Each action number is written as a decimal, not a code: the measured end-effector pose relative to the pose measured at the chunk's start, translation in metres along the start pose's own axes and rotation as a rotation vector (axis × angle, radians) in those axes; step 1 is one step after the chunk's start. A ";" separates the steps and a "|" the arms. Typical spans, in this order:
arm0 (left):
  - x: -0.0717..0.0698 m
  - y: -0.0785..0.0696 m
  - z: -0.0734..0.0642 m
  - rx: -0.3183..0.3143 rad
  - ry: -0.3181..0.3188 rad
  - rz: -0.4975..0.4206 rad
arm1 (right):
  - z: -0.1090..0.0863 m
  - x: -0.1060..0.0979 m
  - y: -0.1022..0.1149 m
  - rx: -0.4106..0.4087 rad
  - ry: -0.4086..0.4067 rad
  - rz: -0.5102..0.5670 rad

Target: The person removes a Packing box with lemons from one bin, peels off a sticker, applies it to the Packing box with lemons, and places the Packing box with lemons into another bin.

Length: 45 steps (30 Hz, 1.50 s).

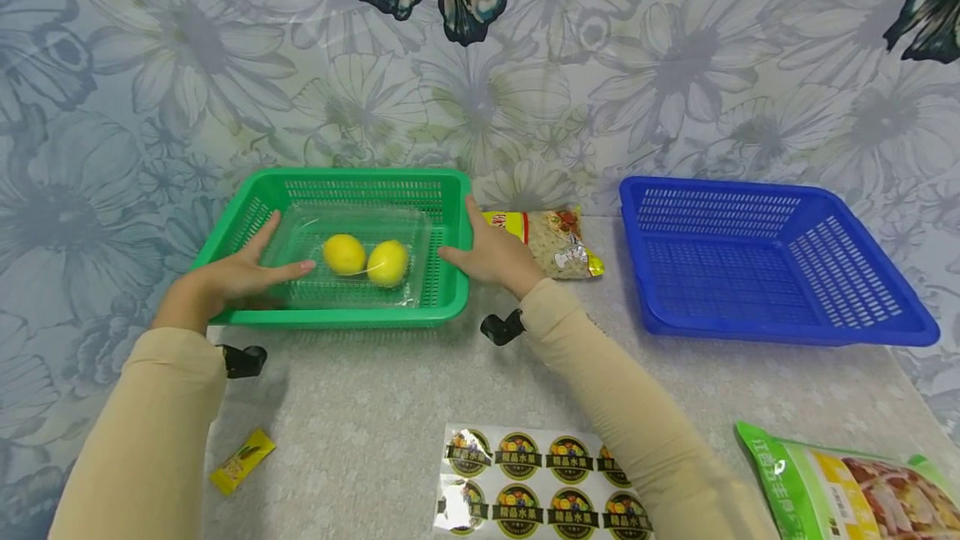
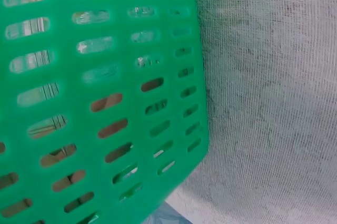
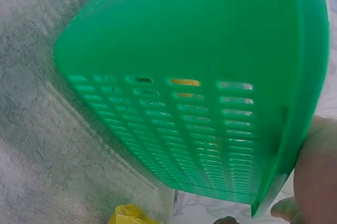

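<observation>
Tabletop (image 1: 345,407) | left hand (image 1: 232,276) on clear container (image 1: 356,221) | right hand (image 1: 497,255) on green basket (image 1: 352,317)

Passable between green basket (image 1: 337,317) and sticker sheet (image 1: 517,482); obstructed towards blue basket (image 1: 720,273) by right hand (image 1: 498,252) and printed bag (image 1: 555,248).

A green basket (image 1: 337,318) on the table (image 1: 352,407) held a clear container (image 1: 300,290) with two lemons (image 1: 344,254). The left grip (image 1: 232,275) was spread at the container's left end; the right grip (image 1: 491,252) touched the basket's right rim, beside a yellow-marked packet (image 1: 558,244).
</observation>
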<state>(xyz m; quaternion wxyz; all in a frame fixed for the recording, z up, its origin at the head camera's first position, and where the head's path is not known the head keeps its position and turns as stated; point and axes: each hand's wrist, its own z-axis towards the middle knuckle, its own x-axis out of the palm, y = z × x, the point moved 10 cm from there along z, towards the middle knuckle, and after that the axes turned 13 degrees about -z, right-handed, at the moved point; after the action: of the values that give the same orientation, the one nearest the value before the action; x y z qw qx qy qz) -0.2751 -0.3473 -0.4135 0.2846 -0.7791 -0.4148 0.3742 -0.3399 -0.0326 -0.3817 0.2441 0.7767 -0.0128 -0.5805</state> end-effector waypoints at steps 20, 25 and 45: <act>0.000 0.004 0.004 -0.049 0.070 -0.150 | 0.005 0.014 0.000 0.030 0.061 0.072; -0.003 0.005 0.003 -0.045 0.052 -0.173 | 0.005 0.016 0.000 0.029 0.068 0.091; -0.008 -0.001 -0.001 -0.001 0.048 -0.251 | 0.005 0.020 -0.001 0.016 0.112 0.108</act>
<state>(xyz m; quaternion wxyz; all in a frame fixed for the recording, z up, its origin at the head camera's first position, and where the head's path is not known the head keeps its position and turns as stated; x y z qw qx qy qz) -0.2773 -0.3540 -0.4097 0.3388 -0.7298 -0.5023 0.3167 -0.3380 -0.0400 -0.4013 0.2695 0.8079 -0.0457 -0.5222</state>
